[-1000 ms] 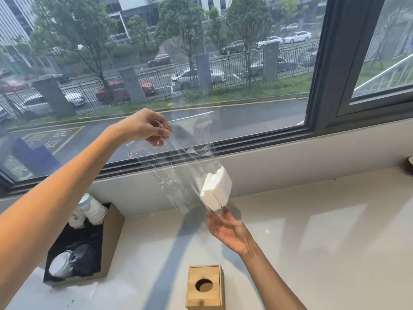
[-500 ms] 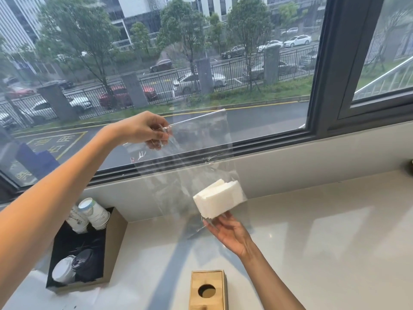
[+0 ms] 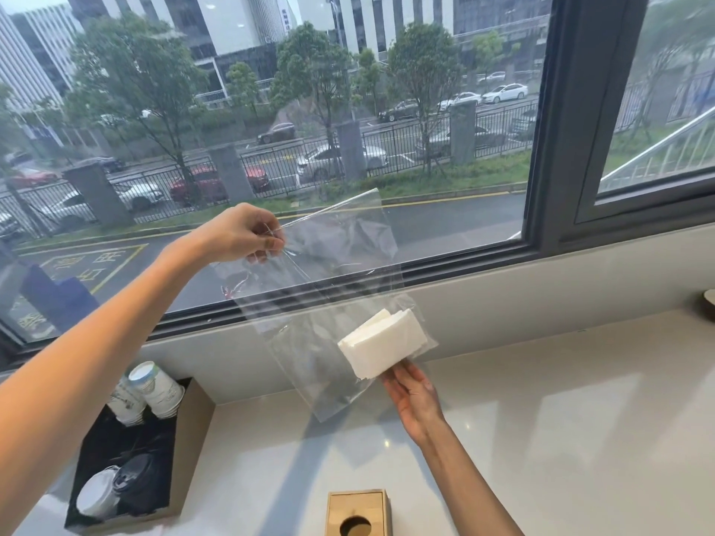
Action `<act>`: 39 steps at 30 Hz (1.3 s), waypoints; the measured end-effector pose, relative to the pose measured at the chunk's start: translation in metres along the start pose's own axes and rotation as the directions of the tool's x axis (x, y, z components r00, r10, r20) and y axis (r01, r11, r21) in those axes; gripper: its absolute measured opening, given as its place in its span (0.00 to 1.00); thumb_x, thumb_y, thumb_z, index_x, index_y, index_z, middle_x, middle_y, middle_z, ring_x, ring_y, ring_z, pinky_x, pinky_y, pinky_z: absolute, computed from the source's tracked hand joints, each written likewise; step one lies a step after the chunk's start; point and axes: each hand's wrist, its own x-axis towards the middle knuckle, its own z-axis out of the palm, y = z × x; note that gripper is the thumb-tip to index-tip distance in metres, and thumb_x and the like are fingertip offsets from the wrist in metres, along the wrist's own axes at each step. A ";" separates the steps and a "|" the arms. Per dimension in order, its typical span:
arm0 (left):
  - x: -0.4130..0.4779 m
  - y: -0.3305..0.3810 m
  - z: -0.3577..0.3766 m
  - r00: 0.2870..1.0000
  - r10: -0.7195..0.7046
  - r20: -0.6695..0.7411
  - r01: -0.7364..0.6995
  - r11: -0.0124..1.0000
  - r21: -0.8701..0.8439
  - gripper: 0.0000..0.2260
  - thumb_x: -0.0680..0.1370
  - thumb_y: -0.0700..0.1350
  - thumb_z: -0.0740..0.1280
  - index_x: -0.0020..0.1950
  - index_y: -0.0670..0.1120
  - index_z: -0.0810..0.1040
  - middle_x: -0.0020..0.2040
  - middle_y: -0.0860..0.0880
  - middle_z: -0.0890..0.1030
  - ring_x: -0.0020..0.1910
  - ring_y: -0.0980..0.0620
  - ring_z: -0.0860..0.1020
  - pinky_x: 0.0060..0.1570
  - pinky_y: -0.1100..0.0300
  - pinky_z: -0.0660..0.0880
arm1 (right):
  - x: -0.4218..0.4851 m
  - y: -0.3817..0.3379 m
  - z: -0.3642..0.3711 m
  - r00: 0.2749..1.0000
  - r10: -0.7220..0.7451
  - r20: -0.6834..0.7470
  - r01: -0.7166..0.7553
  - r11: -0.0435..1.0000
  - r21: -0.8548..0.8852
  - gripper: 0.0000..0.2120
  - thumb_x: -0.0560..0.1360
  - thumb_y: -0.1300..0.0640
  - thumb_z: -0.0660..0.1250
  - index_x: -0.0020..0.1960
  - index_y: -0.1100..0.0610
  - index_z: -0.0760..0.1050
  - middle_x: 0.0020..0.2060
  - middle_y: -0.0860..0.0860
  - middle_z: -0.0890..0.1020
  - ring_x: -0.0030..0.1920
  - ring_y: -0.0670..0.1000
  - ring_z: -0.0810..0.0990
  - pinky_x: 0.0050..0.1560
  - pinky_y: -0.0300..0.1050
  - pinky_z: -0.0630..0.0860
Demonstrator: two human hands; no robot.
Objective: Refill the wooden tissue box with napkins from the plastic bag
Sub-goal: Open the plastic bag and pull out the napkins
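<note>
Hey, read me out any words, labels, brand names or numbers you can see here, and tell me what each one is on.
Paper cups: faint print, too blurred to read.
Road markings outside the window: yellow painted characters, too distorted to read reliably.
Plastic bag: a small red mark near its left edge, illegible.
Wooden tissue box and napkins: no text visible.
</note>
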 end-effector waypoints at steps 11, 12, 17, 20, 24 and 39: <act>0.001 -0.007 0.008 0.997 0.036 -0.070 -0.044 0.993 -0.109 0.04 0.77 0.40 0.69 0.48 0.39 0.80 0.41 0.40 0.83 0.35 0.49 0.77 0.31 0.67 0.74 | -0.009 -0.029 0.003 0.997 -0.066 0.046 0.061 0.993 0.100 0.12 0.68 0.67 0.69 0.50 0.57 0.79 0.40 0.52 0.85 0.37 0.46 0.84 0.36 0.38 0.80; 0.001 -0.004 0.008 0.996 0.054 -0.075 -0.062 0.991 -0.116 0.04 0.78 0.41 0.68 0.48 0.40 0.80 0.41 0.41 0.83 0.36 0.49 0.77 0.32 0.66 0.75 | -0.010 -0.029 0.003 0.996 -0.060 0.067 0.051 0.991 0.122 0.12 0.67 0.66 0.70 0.49 0.56 0.80 0.41 0.51 0.85 0.37 0.46 0.83 0.37 0.39 0.80; 0.001 0.018 0.006 0.990 0.124 -0.069 -0.132 0.984 -0.117 0.06 0.80 0.43 0.64 0.52 0.42 0.76 0.43 0.44 0.82 0.35 0.50 0.78 0.37 0.55 0.78 | -0.014 -0.030 -0.008 0.972 0.039 0.232 -0.079 0.983 0.163 0.11 0.78 0.63 0.62 0.57 0.53 0.75 0.54 0.55 0.81 0.55 0.56 0.78 0.59 0.51 0.74; 0.004 0.028 0.006 0.992 0.128 -0.021 -0.129 0.991 -0.028 0.04 0.81 0.42 0.62 0.54 0.43 0.73 0.43 0.45 0.81 0.36 0.49 0.78 0.37 0.53 0.77 | -0.017 -0.028 -0.011 0.961 0.056 0.270 -0.084 0.992 0.094 0.14 0.79 0.65 0.61 0.61 0.52 0.72 0.59 0.58 0.79 0.61 0.60 0.76 0.67 0.56 0.71; 0.006 0.035 0.009 0.988 0.157 0.002 -0.157 0.986 0.048 0.02 0.81 0.38 0.63 0.53 0.44 0.74 0.42 0.45 0.83 0.36 0.49 0.78 0.36 0.56 0.75 | -0.015 -0.027 -0.021 0.989 0.032 0.142 -0.019 0.995 -0.095 0.21 0.75 0.69 0.65 0.67 0.61 0.68 0.61 0.60 0.78 0.57 0.58 0.80 0.57 0.52 0.79; 0.011 0.044 0.000 0.946 0.323 -0.026 -0.274 0.843 0.463 0.03 0.79 0.46 0.65 0.48 0.54 0.78 0.39 0.58 0.82 0.37 0.57 0.79 0.41 0.57 0.74 | -0.047 -0.133 0.261 0.786 0.014 0.618 0.428 -0.734 -0.528 0.19 0.74 0.40 0.68 0.62 0.46 0.78 0.58 0.46 0.82 0.59 0.50 0.79 0.59 0.48 0.73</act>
